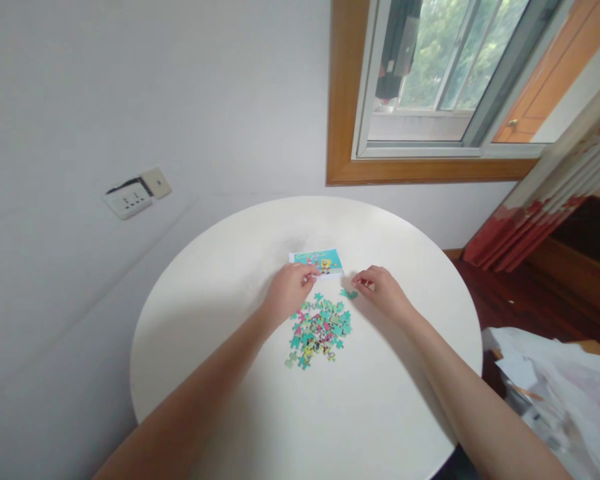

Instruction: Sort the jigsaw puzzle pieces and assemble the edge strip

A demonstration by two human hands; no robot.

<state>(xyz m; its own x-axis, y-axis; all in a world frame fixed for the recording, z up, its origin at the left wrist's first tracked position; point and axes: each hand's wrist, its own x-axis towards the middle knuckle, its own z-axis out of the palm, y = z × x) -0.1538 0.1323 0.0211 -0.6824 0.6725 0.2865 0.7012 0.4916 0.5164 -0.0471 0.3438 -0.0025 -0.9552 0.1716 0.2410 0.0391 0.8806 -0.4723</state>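
Observation:
On the white round table lies a loose pile of jigsaw puzzle pieces [325, 327], mostly teal and pale green with some pink and yellow. Just behind it rests a teal picture card [333, 261] with cartoon figures. My left hand [289, 290] is over the card's near left edge, fingers curled and thumb close to the index fingertip; anything between them is too small to make out. My right hand [384, 288] is right of the card, fingertips pinched beside a few teal puzzle pieces [349, 293] set apart from the pile. Whether it grips a piece is unclear.
The round table [190, 333] stands against a white wall with a socket [129, 199]. A wood-framed window [347, 170] is behind it. On the right are a red and cream curtain [515, 233] and white plastic bags [565, 380] beside the table edge.

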